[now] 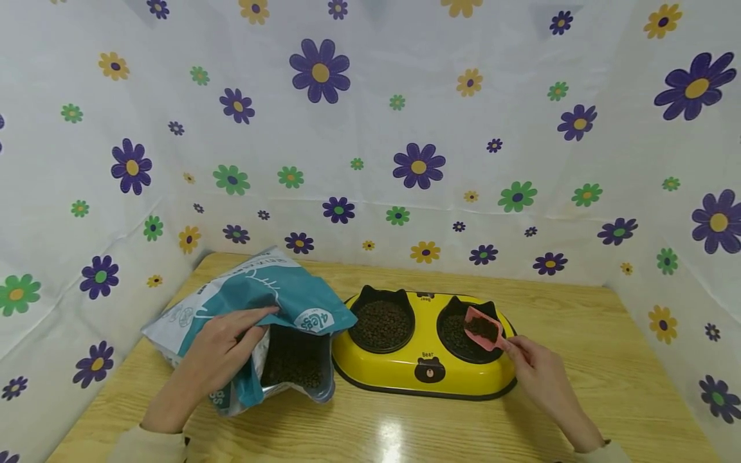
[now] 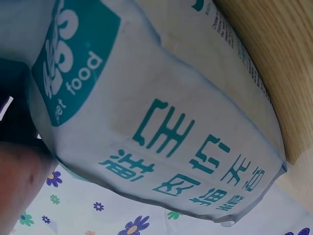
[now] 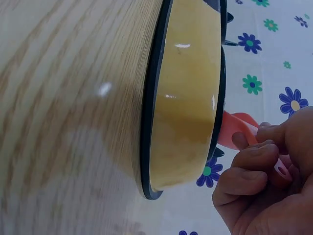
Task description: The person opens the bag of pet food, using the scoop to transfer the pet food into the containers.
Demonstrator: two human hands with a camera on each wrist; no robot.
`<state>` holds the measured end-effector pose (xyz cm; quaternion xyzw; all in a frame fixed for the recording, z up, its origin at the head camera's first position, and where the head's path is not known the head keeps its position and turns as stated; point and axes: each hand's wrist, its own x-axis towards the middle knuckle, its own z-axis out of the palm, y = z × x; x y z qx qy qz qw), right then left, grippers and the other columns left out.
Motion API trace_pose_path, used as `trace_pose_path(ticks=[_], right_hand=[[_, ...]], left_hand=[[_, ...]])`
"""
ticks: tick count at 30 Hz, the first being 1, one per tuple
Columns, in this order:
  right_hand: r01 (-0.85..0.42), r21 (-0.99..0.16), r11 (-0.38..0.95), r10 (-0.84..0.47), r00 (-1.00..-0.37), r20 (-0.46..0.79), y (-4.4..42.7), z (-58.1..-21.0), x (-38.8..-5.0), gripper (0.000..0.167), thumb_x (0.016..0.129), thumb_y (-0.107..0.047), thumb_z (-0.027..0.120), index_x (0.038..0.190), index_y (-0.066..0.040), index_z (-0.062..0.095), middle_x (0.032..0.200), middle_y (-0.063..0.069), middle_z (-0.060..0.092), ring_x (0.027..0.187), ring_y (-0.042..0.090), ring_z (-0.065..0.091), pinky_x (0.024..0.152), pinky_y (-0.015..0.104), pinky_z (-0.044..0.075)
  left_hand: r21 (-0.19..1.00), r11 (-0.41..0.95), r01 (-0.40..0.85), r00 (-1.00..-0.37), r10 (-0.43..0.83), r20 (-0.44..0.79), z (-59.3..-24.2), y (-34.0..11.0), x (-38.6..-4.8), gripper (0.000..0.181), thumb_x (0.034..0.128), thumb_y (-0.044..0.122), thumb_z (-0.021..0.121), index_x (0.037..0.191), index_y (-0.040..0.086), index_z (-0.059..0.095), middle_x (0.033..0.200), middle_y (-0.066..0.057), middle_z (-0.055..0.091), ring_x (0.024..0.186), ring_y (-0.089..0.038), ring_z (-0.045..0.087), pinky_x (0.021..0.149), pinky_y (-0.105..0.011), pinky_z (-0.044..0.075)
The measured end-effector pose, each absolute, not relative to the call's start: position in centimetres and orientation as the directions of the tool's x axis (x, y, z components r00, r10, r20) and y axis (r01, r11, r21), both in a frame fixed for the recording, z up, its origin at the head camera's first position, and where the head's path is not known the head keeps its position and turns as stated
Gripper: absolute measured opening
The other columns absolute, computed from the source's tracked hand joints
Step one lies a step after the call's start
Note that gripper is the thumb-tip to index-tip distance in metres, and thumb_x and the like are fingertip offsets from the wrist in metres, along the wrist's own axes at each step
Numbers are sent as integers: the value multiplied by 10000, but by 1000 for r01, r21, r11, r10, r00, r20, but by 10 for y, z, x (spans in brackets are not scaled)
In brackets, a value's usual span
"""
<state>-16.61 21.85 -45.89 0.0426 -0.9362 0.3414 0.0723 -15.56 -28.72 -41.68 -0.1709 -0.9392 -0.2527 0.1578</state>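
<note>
My right hand [image 1: 539, 370] pinches the handle of a pink scoop [image 1: 484, 329] that holds brown kibble, over the right black cat-eared bowl [image 1: 454, 329]. In the right wrist view the fingers curl round the scoop's handle [image 3: 281, 169]. The left black bowl [image 1: 382, 321] has kibble in it; both bowls sit in a yellow bear-print stand [image 1: 370, 368]. On the left, my left hand [image 1: 222, 344] grips the edge of a teal and white pet food bag [image 1: 255, 283], lying on its side with its mouth open towards me. Dark kibble [image 1: 292, 370] shows inside. In the left wrist view the bag's printed side [image 2: 146, 107] fills most of the picture.
Everything stands on a light wooden table [image 1: 567, 321]. A white cloth with flower prints [image 1: 370, 128] rises behind the table and along both sides. The bag's mouth lies close against the left end of the yellow stand.
</note>
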Motion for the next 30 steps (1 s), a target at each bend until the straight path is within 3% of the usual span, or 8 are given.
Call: trace_pose_path(ticks=[6, 9, 13, 20, 23, 25, 28, 30], right_hand=[[-293, -514, 806, -94, -921, 377, 220, -466, -166, 128, 998, -106, 654, 992, -19, 748, 592, -65, 448, 503, 5, 283, 481, 211, 285], [-327, -452, 830, -116, -894, 433, 221, -468, -166, 86, 957, -57, 695, 991, -15, 761, 631, -39, 541, 521, -1, 297, 487, 204, 290], [-353, -364, 862, -149, -862, 484, 221, -466, -164, 119, 915, -42, 739, 1020, 2, 771, 674, 2, 582, 551, 33, 329, 502, 203, 297], [-365, -259, 895, -168, -810, 562, 219, -464, -159, 166, 859, -42, 793, 1022, -24, 773, 639, -25, 472, 543, 35, 274, 477, 195, 241], [-372, -357, 857, -138, -833, 536, 215, -461, -157, 124, 898, -34, 754, 1019, -10, 757, 657, -16, 527, 541, 16, 302, 478, 196, 281], [-342, -507, 791, -97, -889, 448, 210, -455, -155, 118, 965, -64, 689, 1048, 5, 738, 655, -10, 532, 524, 17, 329, 478, 207, 312], [-170, -811, 560, -56, -984, 167, 200, -444, -151, 239, 1064, -187, 560, 1122, 20, 666, 638, -5, 498, 495, 47, 376, 458, 232, 347], [0, -934, 358, -85, -996, -32, 192, -438, -149, 315, 1097, -274, 488, 1140, 19, 594, 644, 0, 466, 493, 80, 392, 457, 246, 355]], left_hand=[[417, 817, 398, -895, 246, 371, -414, -287, -155, 362, 1084, 213, 484, 1406, 205, 649, 1358, -62, 690, 1267, -359, 635, 1019, -584, 496], [419, 818, 393, -898, 245, 364, -414, -287, -154, 363, 1086, 218, 481, 1408, 197, 646, 1362, -68, 688, 1272, -364, 631, 1023, -587, 493], [422, 816, 394, -898, 244, 367, -415, -287, -153, 360, 1084, 212, 484, 1402, 187, 651, 1356, -67, 691, 1273, -356, 633, 1027, -575, 494], [425, 815, 393, -898, 243, 366, -417, -287, -151, 362, 1089, 209, 473, 1403, 188, 651, 1356, -65, 691, 1268, -353, 635, 1021, -570, 497], [429, 814, 391, -900, 241, 364, -418, -287, -152, 363, 1092, 217, 467, 1405, 193, 650, 1360, -63, 689, 1272, -353, 633, 1020, -573, 497], [430, 813, 391, -900, 241, 363, -418, -287, -152, 364, 1093, 221, 464, 1406, 195, 649, 1362, -62, 687, 1276, -353, 631, 1022, -575, 497], [428, 814, 393, -899, 243, 365, -418, -287, -154, 366, 1091, 217, 465, 1407, 190, 648, 1363, -64, 687, 1279, -355, 628, 1026, -579, 495], [423, 816, 395, -897, 243, 370, -418, -287, -154, 366, 1089, 208, 467, 1404, 184, 651, 1361, -67, 688, 1277, -357, 629, 1025, -580, 495]])
